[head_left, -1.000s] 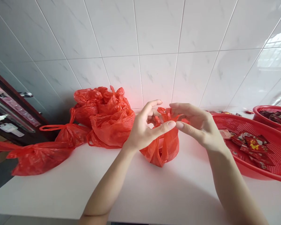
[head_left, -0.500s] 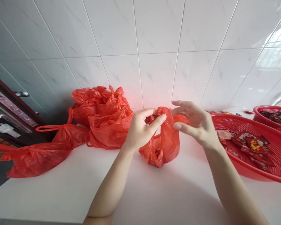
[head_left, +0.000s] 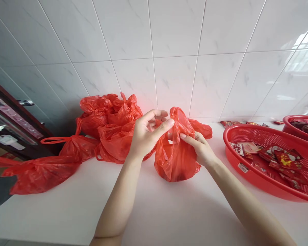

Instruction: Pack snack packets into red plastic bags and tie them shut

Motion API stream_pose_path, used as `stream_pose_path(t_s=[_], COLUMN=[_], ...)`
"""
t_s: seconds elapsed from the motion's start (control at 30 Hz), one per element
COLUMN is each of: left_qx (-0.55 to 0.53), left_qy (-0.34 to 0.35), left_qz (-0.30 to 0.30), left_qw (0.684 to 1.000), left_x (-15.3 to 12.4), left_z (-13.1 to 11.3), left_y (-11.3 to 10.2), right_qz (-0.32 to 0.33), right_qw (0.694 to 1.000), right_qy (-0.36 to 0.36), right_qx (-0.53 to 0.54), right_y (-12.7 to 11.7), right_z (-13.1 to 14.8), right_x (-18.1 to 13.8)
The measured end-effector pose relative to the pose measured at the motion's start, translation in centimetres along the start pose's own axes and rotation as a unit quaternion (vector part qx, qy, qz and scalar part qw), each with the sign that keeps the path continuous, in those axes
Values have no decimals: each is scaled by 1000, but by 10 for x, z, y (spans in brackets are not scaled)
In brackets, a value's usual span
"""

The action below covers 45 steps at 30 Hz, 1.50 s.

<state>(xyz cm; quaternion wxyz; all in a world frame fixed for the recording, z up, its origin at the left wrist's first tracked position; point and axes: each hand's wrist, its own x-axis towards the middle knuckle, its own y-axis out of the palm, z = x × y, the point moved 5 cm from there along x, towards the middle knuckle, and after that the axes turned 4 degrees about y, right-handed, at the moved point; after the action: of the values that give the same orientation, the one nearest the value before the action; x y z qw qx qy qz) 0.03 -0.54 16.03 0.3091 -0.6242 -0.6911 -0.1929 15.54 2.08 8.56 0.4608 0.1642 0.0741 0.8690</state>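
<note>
Right hand: pinched on side of red bag, thumb in front. Left hand: thumb and index tips apart, thumb at bag's upper edge; can't tell if other fingers grip plastic. Bag upright on white table, between bag pile and red basket with packets.

Tabletop nearer than the held bag is open; piled bags block the left, a basket right.

Glossy tiled wall behind white table.
</note>
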Motion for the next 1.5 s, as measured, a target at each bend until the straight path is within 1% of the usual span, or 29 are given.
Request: stream_pose_path(t_s=[0.07, 0.2, 0.27, 0.37, 0.53, 0.63, 0.77, 0.83, 0.9, 1.03, 1.17, 1.3, 1.4, 1.5], left_qx=[-23, -52, -51, -41, -34, -36, -54, -58, -51, 15, 94, 142, 155, 150], left_qy=[2, 9, 6, 5, 26, 36, 39, 39, 53, 95, 114, 142, 132, 102], left_qz=[14, 49, 57, 46, 34, 27, 47, 63, 74, 76, 67, 82, 85, 76], left_qw=[1000, 997, 997, 998, 998, 998, 997, 996, 995, 992, 987, 976, 975, 980], left_x=[0, 0, -1, -2, -2, -2, -4, -5, -6, -6, -7, -9, -10, -10], left_z=[-1, -1, 0, 1, -2, -4, -6, -7, -8, -9, -5, -5, -3, 0], left_y=[-2, -3, -4, -5, -6, -6, -3, 0, 3, 9, 12, 17, 21, 22], right_qz=[-26, -74, -79, -80, -106, -127, -146, -136, -107, -47, -13, 29, 46, 35], right_qw=[999, 996, 996, 996, 994, 992, 986, 984, 984, 983, 981, 977, 974, 973], right_qy=[-5, -32, -23, -5, -14, -24, -24, -21, -20, -10, -6, -9, -33, -55], right_qx=[31, 41, 45, 46, 27, -4, -77, -113, -142, -180, -195, -211, -220, -223], right_y=[-1, -6, -6, -6, -10, -12, -9, -3, 5, 17, 18, 19, 22, 24], right_z=[0, 4, 5, 6, 11, 13, 17, 20, 23, 24, 24, 25, 28, 30], right_x=[1, 3, 3, 2, 0, -2, -7, -10, -12, -15, -16, -19, -20, -19])
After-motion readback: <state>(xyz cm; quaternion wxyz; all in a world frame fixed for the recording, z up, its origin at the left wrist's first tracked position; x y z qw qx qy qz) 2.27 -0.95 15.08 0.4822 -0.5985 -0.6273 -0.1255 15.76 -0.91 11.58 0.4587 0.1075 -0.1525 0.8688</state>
